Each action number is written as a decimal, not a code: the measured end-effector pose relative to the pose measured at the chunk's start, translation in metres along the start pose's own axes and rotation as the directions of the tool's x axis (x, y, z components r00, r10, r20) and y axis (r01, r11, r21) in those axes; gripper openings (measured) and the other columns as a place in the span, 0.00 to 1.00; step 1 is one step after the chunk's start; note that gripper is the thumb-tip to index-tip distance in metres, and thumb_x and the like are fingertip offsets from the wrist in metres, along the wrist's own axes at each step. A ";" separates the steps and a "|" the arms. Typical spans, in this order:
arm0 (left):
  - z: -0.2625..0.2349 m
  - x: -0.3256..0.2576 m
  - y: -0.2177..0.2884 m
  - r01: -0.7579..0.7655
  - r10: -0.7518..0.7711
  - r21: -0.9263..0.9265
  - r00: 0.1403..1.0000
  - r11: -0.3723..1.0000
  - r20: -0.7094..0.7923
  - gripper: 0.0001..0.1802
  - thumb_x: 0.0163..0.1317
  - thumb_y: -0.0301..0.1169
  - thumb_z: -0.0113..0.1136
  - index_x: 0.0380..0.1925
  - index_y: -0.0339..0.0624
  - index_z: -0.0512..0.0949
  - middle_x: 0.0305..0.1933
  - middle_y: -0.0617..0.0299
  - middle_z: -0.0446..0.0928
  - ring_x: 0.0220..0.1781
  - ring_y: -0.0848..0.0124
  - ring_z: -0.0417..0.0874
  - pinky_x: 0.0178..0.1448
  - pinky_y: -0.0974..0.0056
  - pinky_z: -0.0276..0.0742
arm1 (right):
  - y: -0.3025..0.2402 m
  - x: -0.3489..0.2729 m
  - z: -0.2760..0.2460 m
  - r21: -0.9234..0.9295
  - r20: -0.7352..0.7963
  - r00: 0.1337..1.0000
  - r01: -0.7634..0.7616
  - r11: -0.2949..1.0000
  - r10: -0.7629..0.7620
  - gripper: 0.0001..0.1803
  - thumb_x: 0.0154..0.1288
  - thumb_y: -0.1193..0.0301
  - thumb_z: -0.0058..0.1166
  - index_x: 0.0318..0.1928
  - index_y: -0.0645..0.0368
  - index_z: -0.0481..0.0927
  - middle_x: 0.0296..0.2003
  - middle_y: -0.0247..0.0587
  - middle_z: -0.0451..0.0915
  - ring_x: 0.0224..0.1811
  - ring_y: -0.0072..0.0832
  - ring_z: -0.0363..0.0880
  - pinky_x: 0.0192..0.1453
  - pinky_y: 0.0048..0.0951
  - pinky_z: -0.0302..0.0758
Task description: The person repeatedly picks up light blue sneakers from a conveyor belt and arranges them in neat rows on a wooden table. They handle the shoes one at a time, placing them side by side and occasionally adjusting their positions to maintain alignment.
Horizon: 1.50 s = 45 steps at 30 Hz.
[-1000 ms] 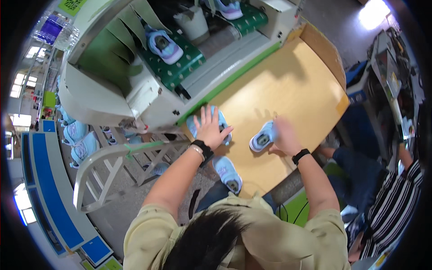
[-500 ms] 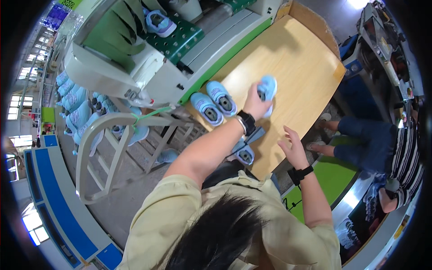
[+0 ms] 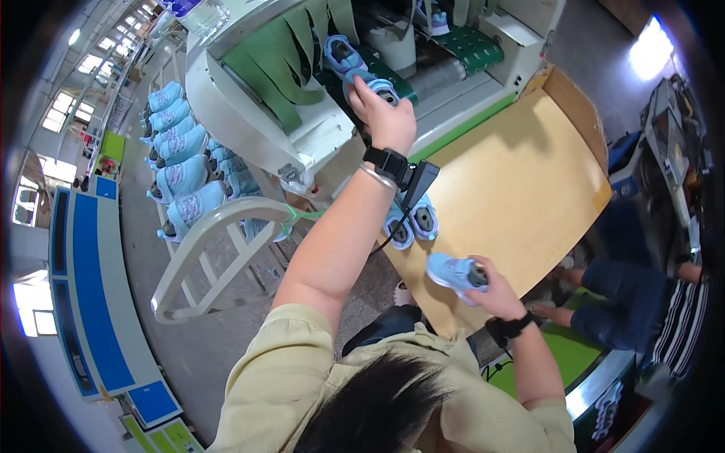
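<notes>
At the machine's belt, my left hand is closed around a light blue sneaker; its fingers cover part of the upper. Beside that sneaker, another blue sneaker with a dark form in its opening rests on the dark green dotted belt. Over the table's near end, my right hand grips a blue sneaker by its heel end, toe pointing left. Two more sneakers, a left one and a right one, stand side by side on the wooden table, partly behind my left wrist.
Green strip curtains hang at the machine's opening, left of my left hand. A grey tubular rack holding several blue sneakers stands at the left. A cardboard edge borders the table's far right. Another person is at the right.
My left hand has gone from above the table to the belt, with a sneaker in it. My right hand, open before, now holds a sneaker. The view has shifted.
</notes>
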<state>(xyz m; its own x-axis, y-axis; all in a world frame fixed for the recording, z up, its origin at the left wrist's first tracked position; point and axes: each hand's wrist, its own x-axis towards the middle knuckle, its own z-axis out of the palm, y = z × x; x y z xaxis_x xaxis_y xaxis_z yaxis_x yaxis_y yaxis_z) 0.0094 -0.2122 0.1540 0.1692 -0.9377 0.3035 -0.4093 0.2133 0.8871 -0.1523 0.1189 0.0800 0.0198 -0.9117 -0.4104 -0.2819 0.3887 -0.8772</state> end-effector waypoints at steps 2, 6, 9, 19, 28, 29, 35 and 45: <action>-0.003 0.011 -0.006 0.000 -0.002 -0.081 1.000 0.997 -0.016 0.57 0.53 0.26 0.68 0.77 0.28 0.43 0.81 0.30 0.40 0.84 0.40 0.43 0.84 0.47 0.44 | -0.021 0.007 -0.047 -0.067 -0.111 0.991 0.070 0.995 -0.077 0.39 0.57 0.74 0.65 0.69 0.56 0.66 0.53 0.49 0.79 0.57 0.36 0.80 0.63 0.35 0.76; -0.014 0.010 -0.004 -0.100 0.112 -0.191 0.992 0.976 0.053 0.65 0.50 0.30 0.74 0.78 0.29 0.37 0.82 0.30 0.33 0.85 0.42 0.36 0.85 0.52 0.39 | -0.096 0.069 -0.130 -0.091 -0.393 0.858 0.321 0.943 -0.330 0.36 0.61 0.74 0.65 0.69 0.56 0.67 0.52 0.47 0.79 0.57 0.33 0.79 0.62 0.34 0.76; -0.027 0.001 -0.010 -0.189 0.194 -0.091 0.980 0.978 0.050 0.66 0.49 0.29 0.74 0.79 0.34 0.35 0.82 0.30 0.31 0.86 0.41 0.34 0.84 0.52 0.42 | -0.174 0.154 -0.163 -0.404 -0.438 0.550 0.586 0.703 -0.711 0.35 0.64 0.73 0.65 0.70 0.58 0.67 0.55 0.48 0.79 0.60 0.35 0.78 0.66 0.35 0.74; -0.041 -0.111 -0.034 -0.343 0.130 0.421 0.880 0.840 0.457 0.51 0.62 0.43 0.68 0.80 0.45 0.51 0.84 0.40 0.44 0.85 0.43 0.45 0.82 0.35 0.41 | -0.209 0.360 -0.163 -0.593 -0.520 0.554 0.314 0.741 -0.650 0.47 0.59 0.72 0.69 0.77 0.50 0.60 0.60 0.56 0.73 0.62 0.51 0.74 0.69 0.44 0.71; -0.038 -0.182 -0.109 -0.353 -0.139 0.594 0.768 0.723 0.625 0.50 0.61 0.65 0.58 0.76 0.47 0.60 0.80 0.50 0.59 0.79 0.45 0.57 0.76 0.29 0.46 | 0.044 0.145 -0.059 -0.765 -0.024 1.000 -0.019 0.644 0.001 0.61 0.55 0.50 0.71 0.81 0.56 0.49 0.78 0.66 0.50 0.78 0.67 0.48 0.78 0.64 0.52; -0.039 -0.182 -0.110 -0.360 -0.140 0.596 0.764 0.718 0.630 0.50 0.62 0.65 0.57 0.76 0.46 0.60 0.80 0.50 0.59 0.79 0.46 0.57 0.76 0.29 0.46 | 0.074 0.099 -0.045 -0.870 0.036 0.999 0.050 0.491 -0.039 0.67 0.49 0.43 0.74 0.82 0.51 0.47 0.80 0.62 0.46 0.81 0.66 0.43 0.79 0.66 0.48; -0.037 -0.182 -0.121 -0.404 -0.129 0.600 0.747 0.691 0.652 0.52 0.63 0.67 0.54 0.77 0.43 0.58 0.81 0.49 0.57 0.80 0.47 0.57 0.76 0.28 0.46 | 0.121 -0.004 -0.003 -0.757 -0.120 0.990 -0.137 0.639 0.069 0.70 0.42 0.45 0.78 0.82 0.43 0.48 0.82 0.51 0.41 0.83 0.61 0.37 0.81 0.67 0.43; -0.036 -0.182 -0.128 -0.434 -0.084 0.586 0.752 0.684 0.654 0.51 0.62 0.66 0.55 0.75 0.43 0.60 0.79 0.49 0.60 0.78 0.49 0.60 0.75 0.29 0.49 | 0.124 0.000 0.010 -0.698 -0.200 0.972 -0.230 0.678 0.124 0.70 0.41 0.52 0.81 0.82 0.43 0.49 0.83 0.50 0.38 0.84 0.59 0.33 0.81 0.68 0.44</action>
<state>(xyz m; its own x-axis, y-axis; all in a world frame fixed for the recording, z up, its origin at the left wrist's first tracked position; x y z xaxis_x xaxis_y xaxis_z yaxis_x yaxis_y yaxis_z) 0.0636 -0.0589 -0.0018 -0.4251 -0.9022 -0.0735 -0.8790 0.3921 0.2712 -0.1778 0.1685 -0.0309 -0.2076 -0.8646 -0.4575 -0.8655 0.3803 -0.3259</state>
